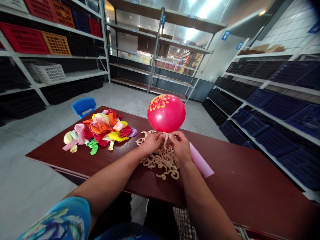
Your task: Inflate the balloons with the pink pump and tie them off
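An inflated red balloon with yellow printed figures stands above the table, its neck pointing down between my hands. My left hand pinches at the neck from the left, fingers closed. From the right, my right hand pinches at the same spot with thumb and forefinger. A strand of beige cord hangs between the fingertips; whether it is looped around the neck I cannot tell. Under my hands lies a loose heap of curly beige cord pieces. The neck itself is mostly hidden by my fingers.
A pile of uninflated coloured balloons lies on the left of the dark brown table. A pink roll or tube rests beside my right wrist. Behind are a blue chair, metal shelves and crates.
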Available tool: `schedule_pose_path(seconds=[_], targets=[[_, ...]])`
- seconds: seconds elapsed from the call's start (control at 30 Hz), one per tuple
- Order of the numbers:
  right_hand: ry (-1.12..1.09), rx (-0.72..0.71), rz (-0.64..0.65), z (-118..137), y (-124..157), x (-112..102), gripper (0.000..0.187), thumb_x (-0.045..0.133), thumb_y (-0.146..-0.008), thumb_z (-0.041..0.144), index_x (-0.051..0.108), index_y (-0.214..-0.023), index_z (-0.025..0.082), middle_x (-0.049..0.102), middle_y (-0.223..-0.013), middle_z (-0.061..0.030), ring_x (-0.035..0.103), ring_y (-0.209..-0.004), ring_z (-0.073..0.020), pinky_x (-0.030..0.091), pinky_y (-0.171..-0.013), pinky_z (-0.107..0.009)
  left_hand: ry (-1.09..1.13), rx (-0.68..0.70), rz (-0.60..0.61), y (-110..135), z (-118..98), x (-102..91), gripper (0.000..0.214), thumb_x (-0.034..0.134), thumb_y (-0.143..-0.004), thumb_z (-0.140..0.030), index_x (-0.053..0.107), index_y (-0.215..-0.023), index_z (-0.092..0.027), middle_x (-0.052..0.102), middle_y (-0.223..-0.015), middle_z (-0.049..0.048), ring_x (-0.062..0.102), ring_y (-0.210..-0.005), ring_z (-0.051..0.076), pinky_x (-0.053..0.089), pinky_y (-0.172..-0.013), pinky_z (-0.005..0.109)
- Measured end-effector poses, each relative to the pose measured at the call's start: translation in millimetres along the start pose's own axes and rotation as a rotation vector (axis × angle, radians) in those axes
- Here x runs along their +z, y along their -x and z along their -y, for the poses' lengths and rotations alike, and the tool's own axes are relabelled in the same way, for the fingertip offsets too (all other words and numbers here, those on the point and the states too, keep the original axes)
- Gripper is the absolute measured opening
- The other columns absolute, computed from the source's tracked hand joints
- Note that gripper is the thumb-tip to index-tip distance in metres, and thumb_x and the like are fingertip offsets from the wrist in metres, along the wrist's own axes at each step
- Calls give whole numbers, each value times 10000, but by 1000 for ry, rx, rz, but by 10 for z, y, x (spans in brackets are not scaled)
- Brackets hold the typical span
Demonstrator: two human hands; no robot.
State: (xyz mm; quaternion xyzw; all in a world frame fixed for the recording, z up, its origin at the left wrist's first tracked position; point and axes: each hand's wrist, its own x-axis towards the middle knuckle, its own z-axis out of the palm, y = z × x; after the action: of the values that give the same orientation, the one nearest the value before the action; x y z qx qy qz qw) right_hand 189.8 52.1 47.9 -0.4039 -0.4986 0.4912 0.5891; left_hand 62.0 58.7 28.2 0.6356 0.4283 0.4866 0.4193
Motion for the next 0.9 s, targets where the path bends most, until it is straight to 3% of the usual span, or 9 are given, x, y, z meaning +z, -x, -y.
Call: schedule_pose_path(seconds=[0.13, 0.37, 0.47, 0.6, 0.77, 0.9], targets=[[7, -94, -73, -25, -27, -9, 234, 634, -695, 364, 505, -801, 200, 603, -693, 32, 560, -575, -93, 471, -570, -242, 149, -51, 108, 59, -77, 51, 314, 442, -827, -419, 492, -677, -147, 389, -501, -46, 322, -432, 59, 274, -439, 196], [-14, -87, -75, -66, -30, 25, 210, 586, -733, 362, 440, -797, 225, 496, -526, 96, 437, -377, -56, 343, -386, -183, 356, -166, 318, 155, -226, 87, 318, 452, -803, -462, 477, -715, -157, 316, -467, -77, 237, -384, 47, 187, -400, 196], [-53, -23, -75, -95, -24, 51, 238, 587, -720, 385, 412, -781, 234, 432, -463, 116, 352, -321, -51, 257, -334, -180, 237, -134, 305, 163, -228, 98, 310, 425, -814, -433, 479, -685, -155, 337, -480, -65, 267, -411, 55, 216, -418, 198], [-65, 41, -91, -142, -26, 67, 276, 595, -693, 424, 407, -772, 237, 389, -442, 121, 288, -306, -53, 213, -322, -196, -60, 29, 266, 150, -214, 92, 273, 409, -818, -316, 498, -625, -144, 413, -541, -34, 356, -504, 76, 278, -480, 201], [-63, -6, -146, -208, -59, 43, 272, 604, -691, 419, 426, -763, 225, 454, -529, 99, 397, -406, -61, 334, -416, -201, -238, 130, 253, 146, -222, 52, 303, 361, -847, -304, 488, -618, -150, 465, -582, -20, 416, -563, 95, 325, -539, 211], [-69, -89, -145, -249, -92, 10, 243, 615, -709, 387, 468, -795, 214, 558, -646, 68, 517, -549, -81, 430, -551, -225, -335, 89, 106, 115, -239, 36, 391, 317, -876, -378, 519, -629, -152, 508, -591, 0, 461, -581, 113, 352, -570, 227]])
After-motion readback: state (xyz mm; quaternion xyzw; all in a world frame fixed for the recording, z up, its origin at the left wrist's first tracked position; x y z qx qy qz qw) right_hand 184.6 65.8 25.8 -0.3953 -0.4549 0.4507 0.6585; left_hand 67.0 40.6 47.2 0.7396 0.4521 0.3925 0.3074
